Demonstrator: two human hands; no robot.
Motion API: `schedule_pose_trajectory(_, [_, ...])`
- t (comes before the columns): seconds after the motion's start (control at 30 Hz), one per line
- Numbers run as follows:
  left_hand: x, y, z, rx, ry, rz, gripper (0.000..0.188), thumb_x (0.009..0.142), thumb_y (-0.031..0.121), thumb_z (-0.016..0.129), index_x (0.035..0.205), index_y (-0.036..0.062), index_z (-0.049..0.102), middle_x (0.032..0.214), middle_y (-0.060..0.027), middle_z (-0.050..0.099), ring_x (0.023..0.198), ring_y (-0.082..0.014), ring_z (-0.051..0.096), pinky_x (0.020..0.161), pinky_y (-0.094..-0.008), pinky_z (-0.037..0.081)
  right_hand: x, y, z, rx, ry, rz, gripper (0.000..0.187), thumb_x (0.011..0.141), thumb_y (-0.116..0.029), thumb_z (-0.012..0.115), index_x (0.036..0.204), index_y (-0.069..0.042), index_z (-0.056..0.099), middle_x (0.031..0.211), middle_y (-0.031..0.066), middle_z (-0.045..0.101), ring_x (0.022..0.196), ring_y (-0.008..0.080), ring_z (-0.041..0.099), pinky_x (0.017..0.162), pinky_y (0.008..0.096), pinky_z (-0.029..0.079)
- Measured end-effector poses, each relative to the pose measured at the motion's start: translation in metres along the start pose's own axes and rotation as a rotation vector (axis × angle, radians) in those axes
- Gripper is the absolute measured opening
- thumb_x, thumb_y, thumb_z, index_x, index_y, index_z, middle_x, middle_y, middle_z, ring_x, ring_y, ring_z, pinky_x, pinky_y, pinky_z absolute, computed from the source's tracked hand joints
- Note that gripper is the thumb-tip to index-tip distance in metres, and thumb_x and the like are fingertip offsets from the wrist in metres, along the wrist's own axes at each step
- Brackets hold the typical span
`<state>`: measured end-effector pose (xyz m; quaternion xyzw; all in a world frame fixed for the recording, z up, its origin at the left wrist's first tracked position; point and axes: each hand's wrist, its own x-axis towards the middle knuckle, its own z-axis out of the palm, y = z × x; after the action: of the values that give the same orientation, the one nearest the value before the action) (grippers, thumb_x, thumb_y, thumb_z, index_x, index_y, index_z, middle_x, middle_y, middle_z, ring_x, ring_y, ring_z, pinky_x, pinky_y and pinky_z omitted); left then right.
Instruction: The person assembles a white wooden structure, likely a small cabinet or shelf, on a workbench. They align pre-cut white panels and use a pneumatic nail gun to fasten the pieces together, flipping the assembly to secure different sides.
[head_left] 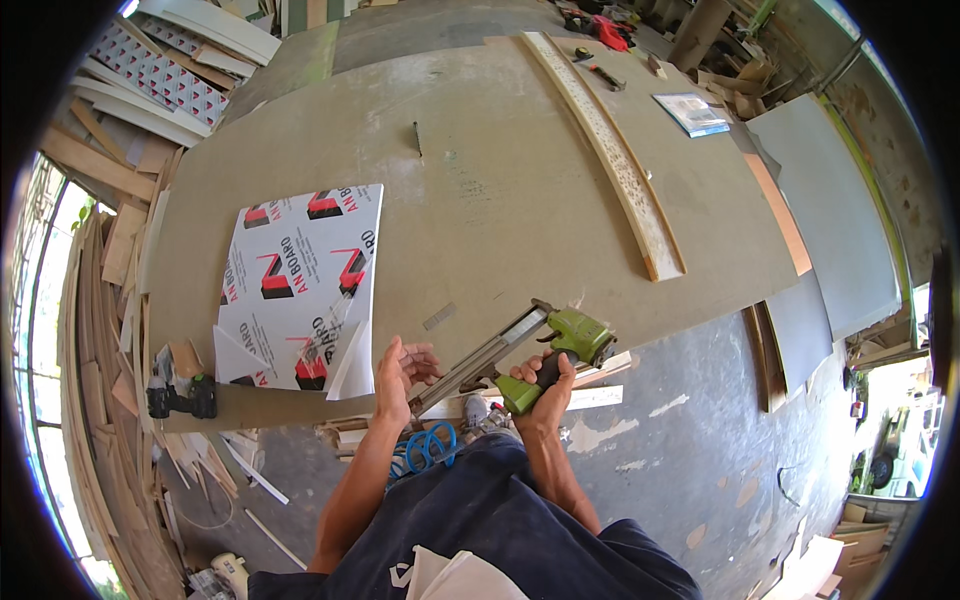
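My right hand [545, 385] grips the handle of a green pneumatic nail gun [580, 338], held over the near edge of the large workbench top [480, 220]. The gun's long grey magazine [480, 365] slants down to the left, toward my left hand [402, 375]. That hand is open, fingers apart, beside the magazine's lower end; whether it touches it is hard to tell. On the bench just beyond lies a small grey strip [439, 317] that looks like joined nails. A blue coiled air hose [428, 447] hangs below the gun.
A panel in white printed film [300, 290] lies at the left, with cordless drills [185, 390] at the near-left corner. A long narrow board [605, 150] lies at right, near a hammer [607, 77]. Wood offcuts [110, 400] crowd the left side.
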<state>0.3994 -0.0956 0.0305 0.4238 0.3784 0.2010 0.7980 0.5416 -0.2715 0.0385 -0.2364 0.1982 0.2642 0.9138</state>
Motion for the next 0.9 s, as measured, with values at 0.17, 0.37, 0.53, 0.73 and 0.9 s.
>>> schedule_pose_trajectory(0.17, [-0.002,-0.011,0.001,-0.102,0.100,0.207,0.069,0.105,0.058,0.038,0.109,-0.0035,0.067,0.097,-0.0161,0.073,0.090,-0.0258,0.069,0.080,-0.0372,0.047,-0.004,0.001,0.002,0.009,-0.028,0.017,0.028,0.099,-0.036,0.061,0.104,-0.009,0.055,0.078,0.0043,0.051,0.062,0.0149,0.047,0.067,0.0327,0.043])
schedule_pose_trajectory(0.37, [0.030,0.003,0.065,-0.194,0.179,0.443,0.067,0.104,0.057,0.033,0.111,0.0013,0.069,0.105,-0.0143,0.074,0.101,-0.0245,0.066,0.086,-0.0370,0.044,-0.018,0.012,0.019,-0.016,-0.163,0.052,0.026,0.096,-0.034,0.062,0.099,-0.010,0.055,0.076,0.0021,0.050,0.061,0.0132,0.046,0.068,0.0320,0.042])
schedule_pose_trajectory(0.53, [0.036,-0.014,0.061,-0.395,0.119,0.379,0.071,0.102,0.061,0.030,0.112,0.0025,0.069,0.107,-0.0152,0.074,0.104,-0.0261,0.066,0.088,-0.0382,0.045,-0.006,-0.017,0.027,-0.049,-0.325,-0.029,0.029,0.097,-0.038,0.062,0.098,-0.010,0.055,0.072,0.0015,0.051,0.057,0.0136,0.045,0.067,0.0325,0.041])
schedule_pose_trajectory(0.73, [0.031,-0.005,0.012,-0.503,0.316,0.410,0.074,0.100,0.066,0.030,0.113,0.0032,0.067,0.105,-0.0143,0.072,0.101,-0.0287,0.066,0.087,-0.0412,0.047,-0.003,-0.039,0.044,0.059,-0.340,-0.076,0.031,0.101,-0.039,0.059,0.089,-0.011,0.055,0.065,-0.0019,0.042,0.050,0.0113,0.040,0.060,0.0302,0.038])
schedule_pose_trajectory(0.9, [0.048,-0.004,0.075,-0.348,0.392,0.465,0.070,0.102,0.063,0.028,0.124,0.0056,0.062,0.110,-0.0137,0.070,0.102,-0.0278,0.066,0.086,-0.0400,0.047,-0.027,-0.013,0.048,-0.010,-0.351,-0.023,0.027,0.102,-0.033,0.058,0.086,-0.011,0.054,0.061,-0.0034,0.041,0.046,0.0096,0.037,0.058,0.0297,0.037])
